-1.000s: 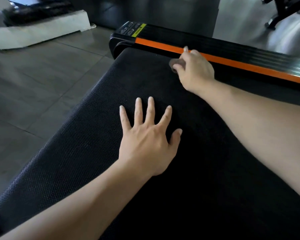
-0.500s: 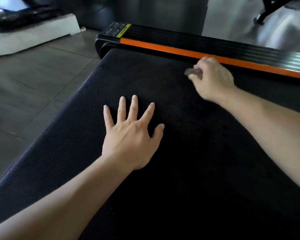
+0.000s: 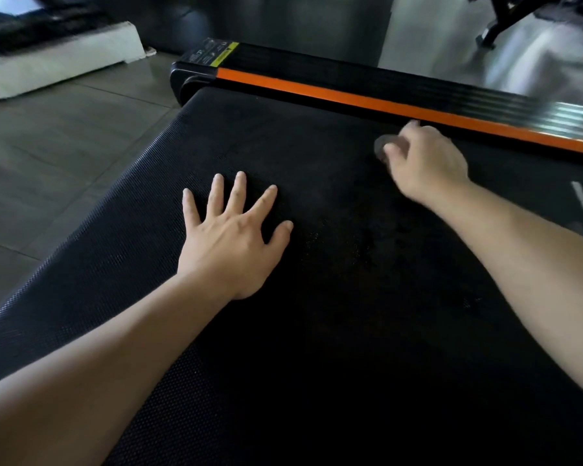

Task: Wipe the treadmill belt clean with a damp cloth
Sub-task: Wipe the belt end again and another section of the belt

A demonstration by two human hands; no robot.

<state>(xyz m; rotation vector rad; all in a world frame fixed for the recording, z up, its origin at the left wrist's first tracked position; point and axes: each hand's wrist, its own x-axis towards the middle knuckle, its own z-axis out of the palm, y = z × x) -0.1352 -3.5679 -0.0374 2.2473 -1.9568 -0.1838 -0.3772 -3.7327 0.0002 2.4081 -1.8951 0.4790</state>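
1. Nearest, the treadmill belt [image 3: 350,348] fills the lower view: black and textured, with faint pale specks and dull patches near its middle.
2. The left hand [image 3: 231,240] lies flat on the belt with its fingers straight and spread. Its grip is open and holds nothing; I judge it to be a brace for the body's weight.
3. Farther on and to the right, the right hand [image 3: 424,163] is curled over a small grey cloth [image 3: 382,148], and only a wad of it shows past the fingers. That grip is closed around the cloth, which sits on the belt just beside the side rail [image 3: 350,95]. The hand is blurred.
4. Beyond it, the rail's orange stripe runs along the belt's far edge, with a yellow label [image 3: 224,55] at its left end. A tiled floor [image 3: 64,146] lies to the left, and a white block [image 3: 58,62] rests on it far off.
5. The step in hand looks like wiping the strip of belt along the rail — mid-task, not the finish. The next move calls for steady downward pressure and overlapping strokes brought back toward the speckled middle. The left hand will need to shift so the patch under it gets cleaned too.
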